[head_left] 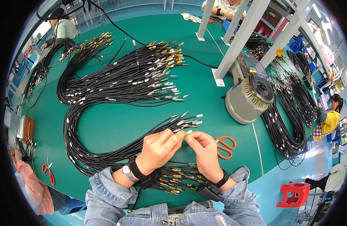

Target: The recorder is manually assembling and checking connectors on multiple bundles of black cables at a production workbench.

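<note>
In front of me, my left hand (158, 150) pinches a thin black cable close to its end. My right hand (204, 152) has thumb and forefinger closed on a small yellow tag (187, 133) at that cable's tip. The two hands' fingertips nearly meet. A bundle of black cables (72, 141) curves round from the left and passes under my left hand; white-tagged ends (192, 122) lie just beyond my fingers. Several yellow-tagged ends (177, 175) spread below my wrists. Orange-handled scissors (228, 146) lie beside my right hand, their blades partly hidden behind it.
A round grey machine (245, 98) stands right, by white metal posts (233, 41). More cable bundles (122, 81) cover the green table (143, 128) beyond. Red scissors (49, 174) lie left. A red stool (294, 194) is on the floor at right. Other people sit around.
</note>
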### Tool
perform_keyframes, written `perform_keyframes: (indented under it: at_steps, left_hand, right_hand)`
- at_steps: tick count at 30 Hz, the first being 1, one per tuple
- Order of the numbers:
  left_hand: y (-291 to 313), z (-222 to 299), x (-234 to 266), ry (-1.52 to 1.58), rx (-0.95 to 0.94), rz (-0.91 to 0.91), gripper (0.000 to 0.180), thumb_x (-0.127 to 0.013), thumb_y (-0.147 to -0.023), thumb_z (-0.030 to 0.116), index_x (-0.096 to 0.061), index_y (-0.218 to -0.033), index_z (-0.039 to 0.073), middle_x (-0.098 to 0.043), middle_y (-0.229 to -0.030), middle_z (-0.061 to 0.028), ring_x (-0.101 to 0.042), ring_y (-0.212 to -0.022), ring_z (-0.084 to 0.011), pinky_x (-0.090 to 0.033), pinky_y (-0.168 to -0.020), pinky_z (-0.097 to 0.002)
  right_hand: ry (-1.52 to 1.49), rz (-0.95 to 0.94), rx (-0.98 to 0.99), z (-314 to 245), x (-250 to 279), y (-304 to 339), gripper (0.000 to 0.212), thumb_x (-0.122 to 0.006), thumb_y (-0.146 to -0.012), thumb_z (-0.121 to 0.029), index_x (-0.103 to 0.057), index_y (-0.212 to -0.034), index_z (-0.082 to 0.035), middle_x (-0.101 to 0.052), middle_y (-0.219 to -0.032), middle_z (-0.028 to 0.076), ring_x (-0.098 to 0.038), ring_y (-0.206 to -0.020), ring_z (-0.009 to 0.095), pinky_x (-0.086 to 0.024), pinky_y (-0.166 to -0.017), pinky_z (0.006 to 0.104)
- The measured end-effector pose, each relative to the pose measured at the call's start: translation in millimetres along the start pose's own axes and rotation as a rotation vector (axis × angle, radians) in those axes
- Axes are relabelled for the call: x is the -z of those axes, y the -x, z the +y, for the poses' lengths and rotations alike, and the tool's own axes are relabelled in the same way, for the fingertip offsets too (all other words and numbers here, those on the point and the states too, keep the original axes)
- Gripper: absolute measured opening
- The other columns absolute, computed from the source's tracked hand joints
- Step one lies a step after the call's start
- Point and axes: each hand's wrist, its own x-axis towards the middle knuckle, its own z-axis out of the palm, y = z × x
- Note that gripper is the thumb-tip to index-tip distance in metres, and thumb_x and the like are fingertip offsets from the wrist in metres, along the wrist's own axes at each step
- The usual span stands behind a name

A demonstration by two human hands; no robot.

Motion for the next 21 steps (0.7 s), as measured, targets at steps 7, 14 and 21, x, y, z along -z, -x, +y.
perform_keyframes:
  at_steps: [7, 14, 21]
  left_hand:
    - [1.7, -1.5, 2.1, 0.01, -0.025, -0.041, 0.038, -0.07, -0.063, -0.002, -0.063, -0.099, 0.01, -0.05, -0.06, 0.0, -0.048, -0.044, -0.0146, -0.04, -0.04, -0.0261]
    - [1.0, -0.4, 2.5, 0.001, -0.022, -0.029, 0.037, -0.071, -0.063, -0.002, -0.063, -0.098, 0.009, -0.049, -0.059, -0.0001, -0.047, -0.043, -0.0142, -0.038, -0.039, -0.026]
    - [1.1, -0.3, 1.8, 0.0, -0.012, -0.017, 0.036, -0.071, -0.063, -0.002, -0.063, -0.096, 0.008, -0.049, -0.058, -0.0005, -0.047, -0.042, -0.0145, -0.038, -0.039, -0.0262]
  right_hand:
    - [0.092, -0.004, 0.087, 0.7, 0.0, 0.1, 0.004, -0.061, -0.083, -0.003, -0.06, -0.085, 0.001, -0.059, -0.085, 0.001, -0.053, -0.078, 0.006, -0.042, -0.072, 0.0204]
    - [0.175, 0.008, 0.162, 0.1, -1.3, -0.4, 0.005, -0.061, -0.083, -0.003, -0.059, -0.083, 0.002, -0.057, -0.081, 0.0, -0.051, -0.075, 0.006, -0.041, -0.069, 0.0204]
    - [0.209, 0.007, 0.187, -0.2, -0.7, 0.0, 0.004, -0.06, -0.083, -0.002, -0.059, -0.083, 0.002, -0.055, -0.08, 0.0, -0.051, -0.074, 0.006, -0.041, -0.067, 0.0195]
